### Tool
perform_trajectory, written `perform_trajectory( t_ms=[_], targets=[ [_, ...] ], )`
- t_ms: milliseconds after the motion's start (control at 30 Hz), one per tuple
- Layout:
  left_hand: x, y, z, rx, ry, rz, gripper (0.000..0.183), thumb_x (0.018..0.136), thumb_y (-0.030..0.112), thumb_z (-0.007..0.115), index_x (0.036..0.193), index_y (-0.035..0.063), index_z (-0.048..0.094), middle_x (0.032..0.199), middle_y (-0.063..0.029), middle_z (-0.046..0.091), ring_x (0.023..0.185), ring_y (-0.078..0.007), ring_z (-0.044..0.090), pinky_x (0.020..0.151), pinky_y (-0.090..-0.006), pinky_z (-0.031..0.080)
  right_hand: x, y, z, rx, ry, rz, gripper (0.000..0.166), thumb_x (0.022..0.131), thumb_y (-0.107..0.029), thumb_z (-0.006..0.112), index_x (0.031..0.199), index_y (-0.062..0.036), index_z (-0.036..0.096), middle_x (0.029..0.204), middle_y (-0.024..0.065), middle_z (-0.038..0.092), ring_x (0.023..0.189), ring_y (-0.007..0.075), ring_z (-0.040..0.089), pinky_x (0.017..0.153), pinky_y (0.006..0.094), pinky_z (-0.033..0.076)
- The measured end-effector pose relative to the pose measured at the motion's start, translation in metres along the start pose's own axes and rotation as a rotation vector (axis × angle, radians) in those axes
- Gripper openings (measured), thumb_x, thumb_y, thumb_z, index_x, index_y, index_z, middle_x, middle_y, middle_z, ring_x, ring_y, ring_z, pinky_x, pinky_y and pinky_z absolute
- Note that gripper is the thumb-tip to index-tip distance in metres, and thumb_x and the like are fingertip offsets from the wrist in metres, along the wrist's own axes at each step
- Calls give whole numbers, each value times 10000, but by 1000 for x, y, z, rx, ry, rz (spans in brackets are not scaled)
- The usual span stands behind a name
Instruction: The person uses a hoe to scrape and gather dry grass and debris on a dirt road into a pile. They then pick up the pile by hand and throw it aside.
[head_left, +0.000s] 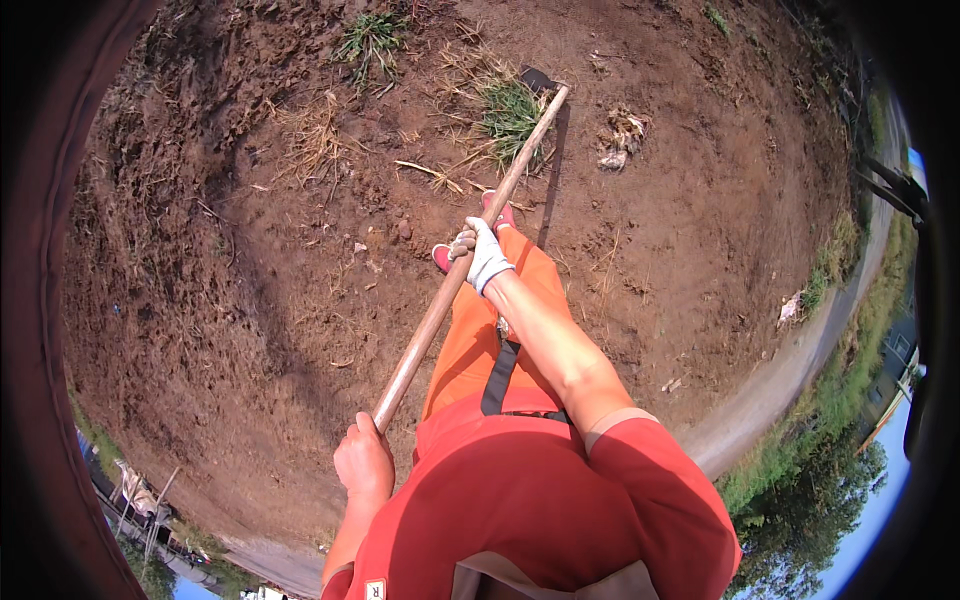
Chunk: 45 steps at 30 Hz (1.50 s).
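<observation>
A long-handled hoe runs slantwise in front of me, its wooden handle (424, 334) smooth and brown. My left hand (364, 457), bare, is wrapped around the handle's near end at my left side. Farther along, my right hand (480, 255) in a white work glove grips the handle around its middle. The dark metal hoe blade (538, 79) is at the far end, beside a green grass tuft (510, 120) with dry stalks around it. Part of the tuft is hidden behind the handle. Whether the blade touches the ground I cannot tell.
Bare brown soil (675, 247) surrounds my red shoes (442, 258). Another grass tuft (370, 43) grows farther ahead, with dry straw (315, 142) nearer. Crumpled pale litter (624, 139) lies right of the blade. A path (739, 420) curves past on the right.
</observation>
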<state>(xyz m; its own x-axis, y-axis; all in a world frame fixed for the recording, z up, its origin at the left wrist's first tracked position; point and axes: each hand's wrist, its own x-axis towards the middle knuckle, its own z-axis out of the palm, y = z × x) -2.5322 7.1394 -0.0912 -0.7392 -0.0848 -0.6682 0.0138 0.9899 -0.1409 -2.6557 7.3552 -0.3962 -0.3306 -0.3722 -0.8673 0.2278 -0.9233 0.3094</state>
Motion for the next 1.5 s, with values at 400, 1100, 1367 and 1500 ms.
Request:
perform_trajectory(
  t_ms=[400, 1100, 1367, 1500],
  targets=[
    [17, 19, 17, -247, -87, 58, 129, 772, 79, 581, 806, 21, 471, 697, -199, 605, 681, -382, 618, 607, -457, 496, -5, 14, -20, -241, 139, -43, 221, 875, -248, 535, 694, -152, 451, 528, -42, 444, 409, 115, 435, 401, 295, 428],
    [-59, -23, 60, -543, -328, -160, 177, 771, 141, 613, 826, 17, 499, 717, -225, 599, 715, -375, 609, 597, -433, 459, 12, 60, -79, -560, 403, -254, 177, 819, -212, 646, 860, -92, 523, 599, 18, 497, 500, 153, 519, 444, 313, 486],
    [20, 28, 88, -479, -182, 132, 252, 751, 153, 646, 869, 24, 464, 706, -226, 606, 693, -412, 603, 610, -484, 481, -13, -52, -15, -524, 268, -561, 206, 846, -233, 604, 740, -106, 482, 547, 4, 465, 442, 126, 478, 380, 295, 435],
    [54, 63, 53, -508, -166, 201, 251, 761, 160, 639, 866, 18, 461, 717, -227, 604, 719, -412, 602, 626, -484, 478, -45, -103, 27, -534, 331, -577, 261, 877, -276, 571, 700, -137, 440, 528, -10, 445, 428, 123, 455, 372, 273, 392]
  ],
)
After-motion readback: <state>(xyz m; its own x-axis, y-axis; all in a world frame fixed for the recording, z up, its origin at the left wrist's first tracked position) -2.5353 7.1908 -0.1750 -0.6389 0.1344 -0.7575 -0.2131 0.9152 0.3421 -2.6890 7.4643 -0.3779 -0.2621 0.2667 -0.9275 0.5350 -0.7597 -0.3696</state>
